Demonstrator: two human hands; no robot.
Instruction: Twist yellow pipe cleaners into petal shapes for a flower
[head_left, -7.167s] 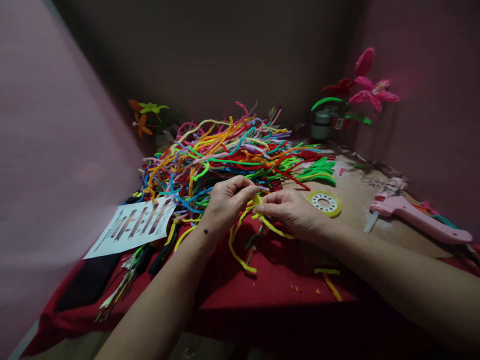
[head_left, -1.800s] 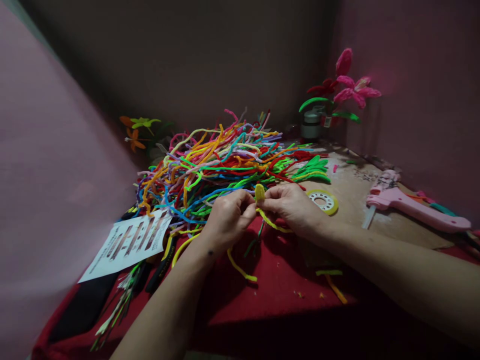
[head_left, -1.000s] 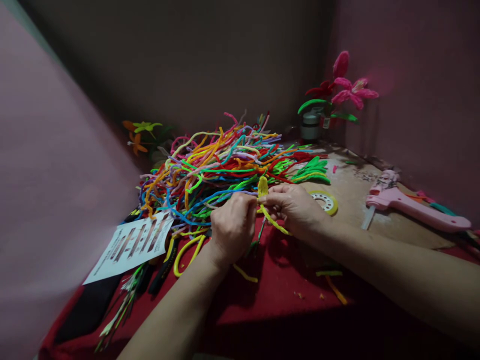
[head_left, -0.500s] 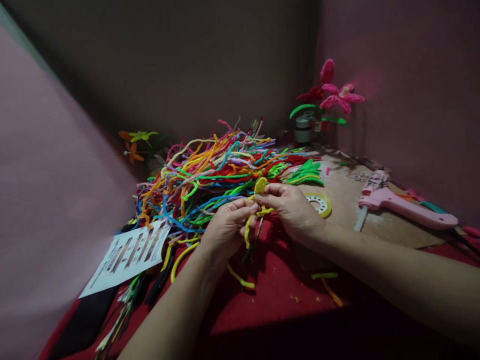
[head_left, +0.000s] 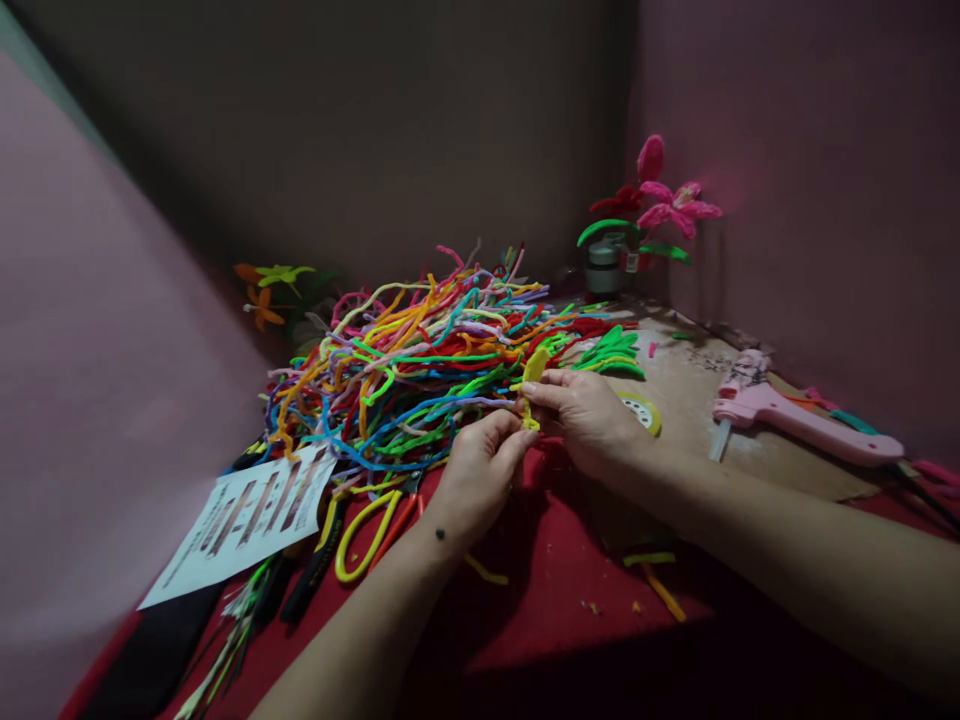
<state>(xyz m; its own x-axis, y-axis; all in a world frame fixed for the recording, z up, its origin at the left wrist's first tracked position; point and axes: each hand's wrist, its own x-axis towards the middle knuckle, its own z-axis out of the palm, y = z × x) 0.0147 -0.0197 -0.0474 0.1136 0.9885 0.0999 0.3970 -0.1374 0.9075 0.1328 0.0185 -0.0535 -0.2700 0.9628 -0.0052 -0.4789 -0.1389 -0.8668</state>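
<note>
Both hands meet at a yellow pipe-cleaner piece (head_left: 535,368), a fuzzy petal shape standing up above the fingers, with more yellow pipe cleaner bent below it. My left hand (head_left: 480,468) is closed in a pinch, thumb and forefinger at the lower end of the piece. My right hand (head_left: 592,412) pinches its middle between thumb and fingers. What lies behind the left fingers is hidden. Just beyond the hands spreads a large heap of coloured pipe cleaners (head_left: 420,345). Green pipe-cleaner leaves (head_left: 611,352) lie past the right hand.
A pink glue gun (head_left: 814,422) rests on a brown board (head_left: 694,470) at right, with a yellow-rimmed roll (head_left: 651,412) nearby. Printed paper (head_left: 244,525) and yellow-and-red handled tools (head_left: 343,550) lie left. Pink pipe-cleaner flowers (head_left: 682,208) stand behind. Yellow and orange scraps (head_left: 664,595) lie on red cloth.
My left hand has moved right and turned, its back now facing up. The yellow piece has shifted slightly right; its dangling strand and the dark stem no longer show. The red handle has come into view.
</note>
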